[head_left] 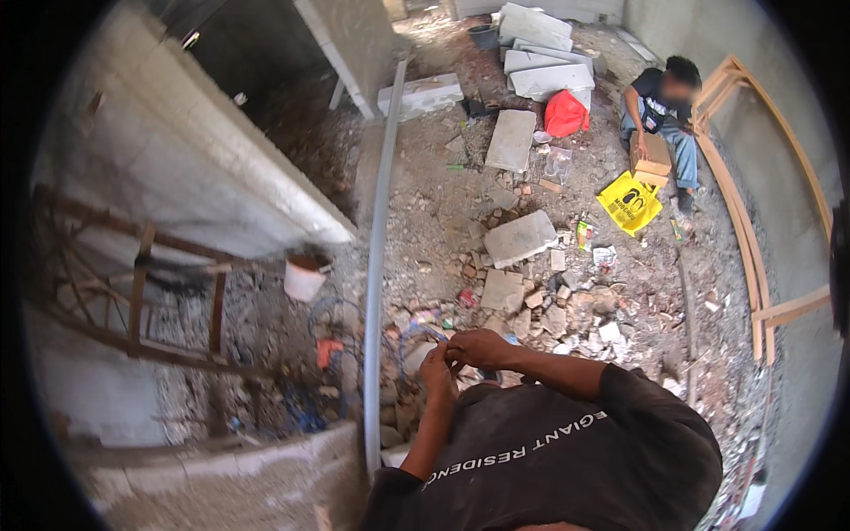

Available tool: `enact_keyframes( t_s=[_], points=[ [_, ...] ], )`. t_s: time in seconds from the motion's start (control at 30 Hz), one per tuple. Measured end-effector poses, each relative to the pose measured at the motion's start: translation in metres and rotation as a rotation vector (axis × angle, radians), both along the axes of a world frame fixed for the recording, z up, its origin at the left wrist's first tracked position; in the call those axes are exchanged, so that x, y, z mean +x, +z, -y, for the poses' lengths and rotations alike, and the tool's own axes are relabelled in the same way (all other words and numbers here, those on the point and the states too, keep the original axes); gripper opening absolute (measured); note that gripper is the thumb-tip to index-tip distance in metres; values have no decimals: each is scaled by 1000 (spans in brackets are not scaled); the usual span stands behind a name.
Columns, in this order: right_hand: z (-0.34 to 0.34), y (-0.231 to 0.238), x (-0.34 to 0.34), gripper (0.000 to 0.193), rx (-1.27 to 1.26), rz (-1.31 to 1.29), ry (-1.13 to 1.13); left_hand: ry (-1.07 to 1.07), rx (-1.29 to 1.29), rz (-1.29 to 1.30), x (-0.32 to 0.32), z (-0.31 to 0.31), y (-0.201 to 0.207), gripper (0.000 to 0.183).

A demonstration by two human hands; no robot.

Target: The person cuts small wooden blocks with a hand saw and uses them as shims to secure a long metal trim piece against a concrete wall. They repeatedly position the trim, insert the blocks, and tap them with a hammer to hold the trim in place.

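In front of my dark shirt (567, 451), my two hands meet. My left hand (437, 370) is closed, with its fingertips pinched. Against it, my right hand (482, 349) is closed too, its fingers curled toward the left ones. What they pinch is too small to make out. A thin blue cable or hose (416, 329) loops right by the fingertips, but I cannot tell whether it is held. Just left of my hands, a long grey pipe (379, 257) runs from near to far. An orange-red object (328, 352) lies beyond the pipe.
Broken bricks (535, 301) and pale slabs (521, 239) litter the ground ahead. A bucket (305, 278) and wooden ladder-like frame (137, 292) stand left. Far right, a person (660, 111) sits by a cardboard box (651, 157), yellow bag (629, 203) and wooden frame (744, 221).
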State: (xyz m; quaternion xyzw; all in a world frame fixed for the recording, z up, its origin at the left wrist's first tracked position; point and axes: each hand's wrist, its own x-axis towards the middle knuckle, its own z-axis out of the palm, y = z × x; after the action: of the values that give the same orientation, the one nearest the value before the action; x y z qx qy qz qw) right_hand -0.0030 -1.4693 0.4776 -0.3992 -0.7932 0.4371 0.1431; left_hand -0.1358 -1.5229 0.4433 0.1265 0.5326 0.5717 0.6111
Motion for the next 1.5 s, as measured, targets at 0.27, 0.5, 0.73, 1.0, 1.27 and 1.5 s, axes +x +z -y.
enact_keyframes(
  t_s=[0.27, 0.5, 0.73, 1.0, 1.27, 1.5],
  points=[
    [-174, -13, 7, 41, -17, -14, -356, -138, -73, -138, -73, -184, 32, 19],
    [-268, -120, 53, 56, -414, 322, -595, 11, -161, -122, -160, -278, -30, 18],
    [-451, -228, 37, 52, -425, 359, -488, 97, -200, -230, -167, -450, -58, 20],
    [-704, -73, 6, 46, -117, -56, -578, 60, -84, -471, -206, -649, -10, 23],
    [-806, -113, 41, 47, -312, 56, -774, -91, -190, -397, -183, -841, -42, 20],
    [-864, -202, 101, 42, -334, 202, -1220, -420, -51, -523, -165, -1104, -21, 20]
  ],
)
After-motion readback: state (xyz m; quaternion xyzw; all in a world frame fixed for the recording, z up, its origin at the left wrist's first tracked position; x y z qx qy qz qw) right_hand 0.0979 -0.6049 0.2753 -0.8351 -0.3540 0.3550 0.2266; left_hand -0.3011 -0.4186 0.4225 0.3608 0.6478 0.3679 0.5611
